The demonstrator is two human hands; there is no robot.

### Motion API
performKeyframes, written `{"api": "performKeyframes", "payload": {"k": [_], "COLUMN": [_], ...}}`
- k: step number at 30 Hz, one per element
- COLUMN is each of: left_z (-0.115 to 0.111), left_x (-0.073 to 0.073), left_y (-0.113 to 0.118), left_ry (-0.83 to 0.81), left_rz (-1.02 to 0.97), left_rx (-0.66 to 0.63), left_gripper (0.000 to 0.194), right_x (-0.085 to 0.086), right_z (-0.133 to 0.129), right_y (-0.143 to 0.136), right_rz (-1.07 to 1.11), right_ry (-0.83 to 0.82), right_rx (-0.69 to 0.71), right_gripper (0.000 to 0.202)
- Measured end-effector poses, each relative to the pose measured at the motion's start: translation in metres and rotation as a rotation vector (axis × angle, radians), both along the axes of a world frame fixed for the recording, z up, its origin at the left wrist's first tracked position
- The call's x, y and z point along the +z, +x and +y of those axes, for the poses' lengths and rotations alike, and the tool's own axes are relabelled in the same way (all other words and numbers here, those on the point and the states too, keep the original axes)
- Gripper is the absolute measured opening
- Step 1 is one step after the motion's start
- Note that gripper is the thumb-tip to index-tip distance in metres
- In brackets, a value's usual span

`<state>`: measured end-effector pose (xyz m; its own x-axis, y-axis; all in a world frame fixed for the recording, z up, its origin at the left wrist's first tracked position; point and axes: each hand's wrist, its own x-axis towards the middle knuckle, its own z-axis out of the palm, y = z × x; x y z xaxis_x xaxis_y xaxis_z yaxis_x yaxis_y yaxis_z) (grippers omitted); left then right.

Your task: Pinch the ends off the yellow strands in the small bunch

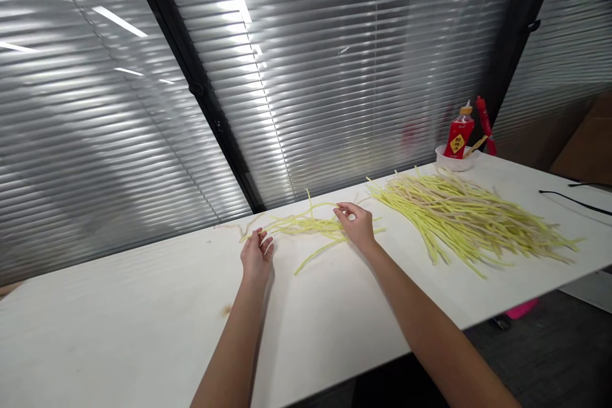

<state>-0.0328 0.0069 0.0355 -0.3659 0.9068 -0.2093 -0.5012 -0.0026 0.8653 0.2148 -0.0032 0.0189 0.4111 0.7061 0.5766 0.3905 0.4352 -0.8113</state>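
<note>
My left hand (257,255) pinches one end of a thin yellow-green strand, its other fingers loosely curled. The strand rises in a shallow arc to my right hand (354,222), where thumb and forefinger are closed on its other end. Below and behind the held strand, a small loose group of yellow-green strands (310,225) lies crossed on the white table (157,319). A few pale beige strands lie near the table's back edge. To the right of my right hand spreads a large pile of yellow-green and beige strands (459,217).
At the back right, a white bowl (454,163) holds a red bottle (459,135) with a yellow cap. A red object (484,124) stands beside it. Black cables (576,203) lie at the right edge. Window blinds (325,76) rise behind the table.
</note>
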Motion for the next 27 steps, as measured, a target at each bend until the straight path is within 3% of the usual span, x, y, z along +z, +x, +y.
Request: {"api": "performKeyframes", "payload": {"k": [9, 17, 27], "left_z": [-0.0004, -0.0005, 0.001], "left_x": [-0.0013, -0.001, -0.0009], "left_y": [-0.0012, -0.0004, -0.0035], "left_ry": [-0.033, -0.082, -0.092], "left_rz": [0.016, -0.003, -0.165], "left_rx": [-0.014, 0.048, 0.063], "left_gripper": [0.012, 0.008, 0.003], "right_x": [0.0015, 0.0025, 0.0048], "right_z": [-0.0016, -0.0031, -0.0031], "right_y": [0.001, 0.0025, 0.0019], "right_rz": [-0.033, -0.081, 0.164], "right_ry": [0.016, 0.041, -0.011], "right_rx": [-0.011, -0.023, -0.056], "right_gripper": [0.022, 0.022, 0.028]}}
